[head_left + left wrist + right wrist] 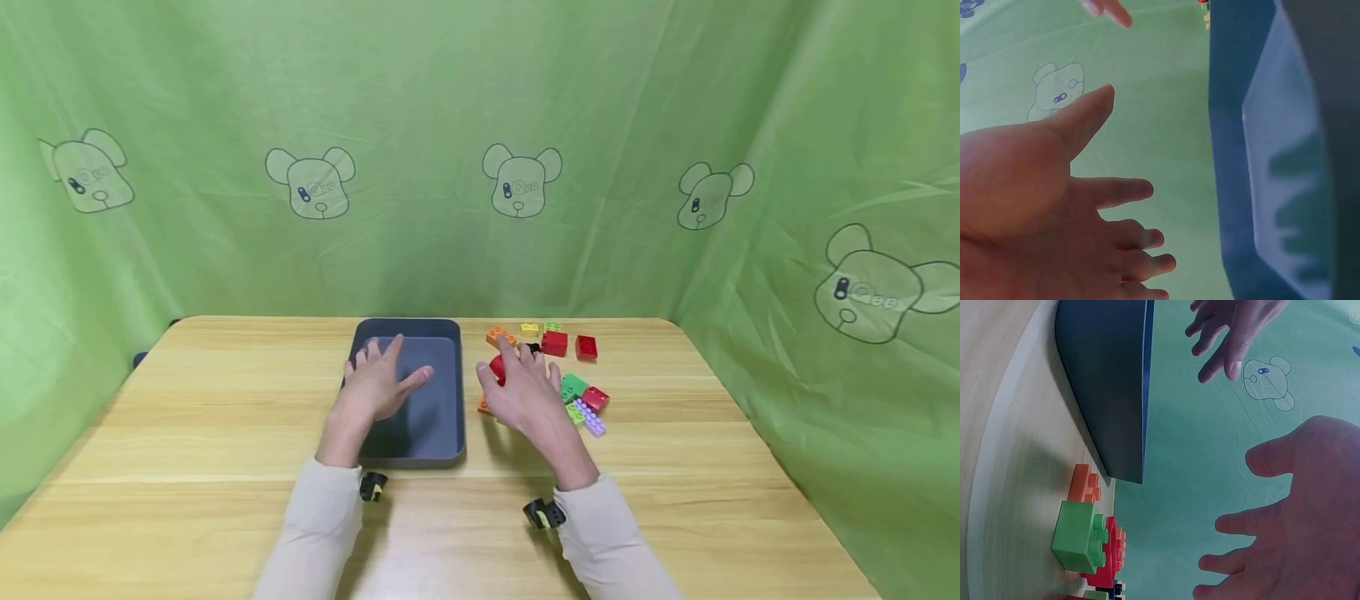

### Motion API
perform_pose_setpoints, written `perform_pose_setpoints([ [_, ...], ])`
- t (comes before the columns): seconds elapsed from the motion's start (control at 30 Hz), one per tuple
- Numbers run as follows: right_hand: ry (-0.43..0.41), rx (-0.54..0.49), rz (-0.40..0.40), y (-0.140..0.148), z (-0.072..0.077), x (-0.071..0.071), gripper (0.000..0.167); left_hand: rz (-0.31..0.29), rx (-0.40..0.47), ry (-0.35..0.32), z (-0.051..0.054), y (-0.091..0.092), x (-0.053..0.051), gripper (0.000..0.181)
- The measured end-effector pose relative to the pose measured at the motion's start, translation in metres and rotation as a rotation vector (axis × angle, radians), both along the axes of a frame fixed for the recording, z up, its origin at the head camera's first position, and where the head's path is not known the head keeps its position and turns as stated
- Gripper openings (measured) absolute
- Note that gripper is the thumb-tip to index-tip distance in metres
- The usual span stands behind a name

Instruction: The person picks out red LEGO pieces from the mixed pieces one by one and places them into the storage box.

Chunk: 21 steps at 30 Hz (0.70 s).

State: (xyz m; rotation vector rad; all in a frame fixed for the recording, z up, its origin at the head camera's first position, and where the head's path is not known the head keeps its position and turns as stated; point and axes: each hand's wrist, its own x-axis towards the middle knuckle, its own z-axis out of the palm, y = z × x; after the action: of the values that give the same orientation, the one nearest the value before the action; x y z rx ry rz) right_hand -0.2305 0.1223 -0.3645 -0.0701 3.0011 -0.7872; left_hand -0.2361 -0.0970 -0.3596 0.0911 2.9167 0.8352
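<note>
My left hand (pixel 377 386) hovers over the dark blue-grey tray (pixel 411 461), fingers spread and holding nothing. In the left wrist view the same hand (pixel 1041 200) is apart from the tray's wall. Over the scattered toy bricks, my right hand (pixel 525 393) has its fingers extended and grips nothing. Partly hidden beneath it are a red piece (pixel 497 367) and an orange brick (pixel 483 407). The right wrist view has a light green brick (pixel 1075 540) near an orange brick (pixel 1082 483), both below the right hand (pixel 1291 519).
To the right lie a purple brick (pixel 590 418), a green brick (pixel 573 387) and red bricks (pixel 587 347). Farther back are an orange brick (pixel 500 336) and a yellow brick (pixel 529 330). A green curtain (pixel 420 250) rises behind the wooden table (pixel 225 400).
</note>
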Motion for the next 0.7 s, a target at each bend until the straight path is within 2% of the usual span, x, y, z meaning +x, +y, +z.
perform_pose_setpoints([
  [0.2, 0.002, -0.008, 0.007, 0.000, 0.000, -0.001, 0.069, 0.000, 0.038, 0.016, 0.008, -0.020, -0.001, 0.084],
  [0.4, 0.005, -0.012, 0.005, 0.000, 0.000, -0.002, 0.068, -0.011, 0.074, 0.007, 0.018, -0.052, 0.002, 0.085],
  [0.57, 0.006, -0.021, 0.004, 0.001, 0.000, -0.003, 0.068, -0.038, 0.128, -0.009, 0.014, -0.083, 0.001, 0.087],
  [0.7, 0.010, -0.025, 0.006, 0.001, 0.000, -0.003, 0.068, -0.031, 0.179, -0.034, 0.007, -0.104, -0.002, 0.087],
])
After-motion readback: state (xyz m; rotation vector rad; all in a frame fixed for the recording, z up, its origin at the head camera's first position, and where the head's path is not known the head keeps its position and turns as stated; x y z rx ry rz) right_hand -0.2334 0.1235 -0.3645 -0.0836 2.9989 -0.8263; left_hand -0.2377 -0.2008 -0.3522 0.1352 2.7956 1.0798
